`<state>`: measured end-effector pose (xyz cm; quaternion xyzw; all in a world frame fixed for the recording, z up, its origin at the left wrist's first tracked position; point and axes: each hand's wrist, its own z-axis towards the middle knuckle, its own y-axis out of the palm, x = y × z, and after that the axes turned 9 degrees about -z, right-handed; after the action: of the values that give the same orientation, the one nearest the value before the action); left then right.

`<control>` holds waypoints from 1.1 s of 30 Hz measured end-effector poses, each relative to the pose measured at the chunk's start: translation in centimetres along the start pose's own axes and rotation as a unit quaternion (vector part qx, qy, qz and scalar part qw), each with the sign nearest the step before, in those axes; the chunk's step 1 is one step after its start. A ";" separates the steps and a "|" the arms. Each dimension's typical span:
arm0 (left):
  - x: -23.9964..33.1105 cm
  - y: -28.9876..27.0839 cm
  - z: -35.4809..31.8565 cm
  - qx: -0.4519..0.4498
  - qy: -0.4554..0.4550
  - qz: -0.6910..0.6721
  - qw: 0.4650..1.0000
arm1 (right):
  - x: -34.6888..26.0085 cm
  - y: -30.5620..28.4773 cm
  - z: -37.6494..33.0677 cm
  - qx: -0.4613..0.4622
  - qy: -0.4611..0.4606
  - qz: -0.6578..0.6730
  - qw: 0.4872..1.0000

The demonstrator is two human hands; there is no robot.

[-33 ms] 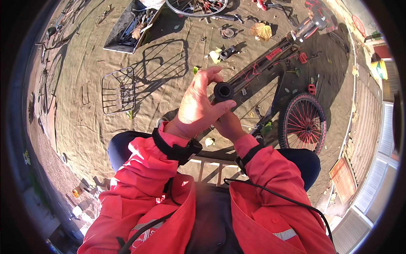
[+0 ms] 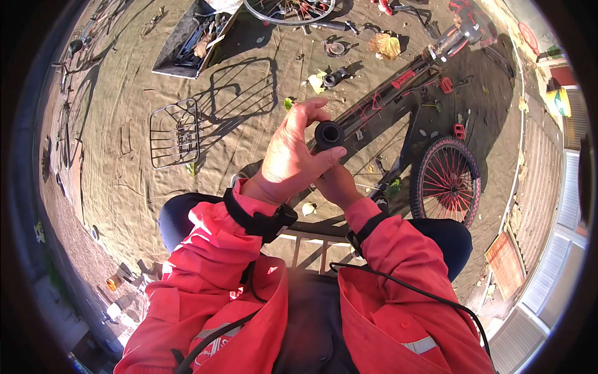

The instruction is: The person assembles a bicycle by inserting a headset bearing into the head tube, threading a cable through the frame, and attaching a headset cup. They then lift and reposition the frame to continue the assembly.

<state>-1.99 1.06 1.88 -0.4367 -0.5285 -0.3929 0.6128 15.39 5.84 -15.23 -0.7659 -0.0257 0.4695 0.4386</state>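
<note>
A black round tube with a flared rim (image 2: 329, 134) stands with its hollow end facing me; it looks like a bicycle frame's head tube. My left hand (image 2: 289, 149) curves around it, thumb on the near side and fingers on the far left side. Just below and to the right, my right hand (image 2: 338, 187) is closed beneath the left one, its fingertips and whatever they grip hidden. Dark bicycle frame tubes (image 2: 381, 100) run from behind the black rim toward the upper right, where a black and red saddle (image 2: 473, 28) shows.
A knobby-tyred wheel with red spokes (image 2: 450, 181) lies right. Left are a black wire basket (image 2: 175, 133) and a tool-filled metal tray (image 2: 168, 61). Another wheel (image 2: 289, 19), small parts (image 2: 336, 76) and leaves (image 2: 385, 45) lie at the far side. A slatted wooden piece (image 2: 309, 239) is by my knees.
</note>
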 end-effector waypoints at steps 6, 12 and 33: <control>-0.2 -0.3 0.2 -0.021 0.037 -0.035 0.998 | 0.7 0.6 0.1 -0.007 -0.001 0.005 1.000; -0.4 0.0 0.1 0.006 0.021 0.017 1.000 | 0.3 0.6 0.1 0.015 -0.010 0.007 1.000; -0.3 0.0 0.3 0.020 0.056 0.011 0.998 | -0.3 -0.1 0.3 -0.016 0.001 0.008 1.000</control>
<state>-2.09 1.37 1.56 -0.4076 -0.4958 -0.3996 0.6544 15.09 5.97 -15.01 -0.7734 -0.0270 0.4719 0.4225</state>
